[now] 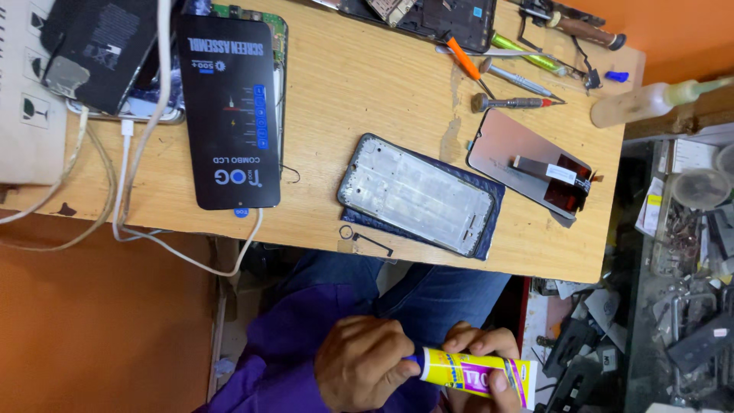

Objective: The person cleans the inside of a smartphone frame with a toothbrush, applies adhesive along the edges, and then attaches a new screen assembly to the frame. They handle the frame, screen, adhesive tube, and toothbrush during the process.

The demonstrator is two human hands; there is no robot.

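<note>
Low over my lap, both hands hold a small yellow glue tube (pixel 468 372) with pink and blue print. My left hand (pixel 361 364) is closed around the tube's blue cap end. My right hand (pixel 483 353) grips the tube's body from behind, with the thumb under it. On the wooden table (pixel 367 84) above my hands lies a silver phone frame (pixel 417 193) on a dark blue back cover. To its right a phone display panel (pixel 527 162) lies face down with its flex cable showing.
A black flat screen box (pixel 229 115) lies at the table's left, beside phones and white cables (pixel 126 176). Screwdrivers (pixel 512 90), tweezers and a clear squeeze bottle (pixel 650 103) sit at the back right. A small ring and gasket (pixel 359 239) lie at the front edge. A parts-filled shelf stands at the right.
</note>
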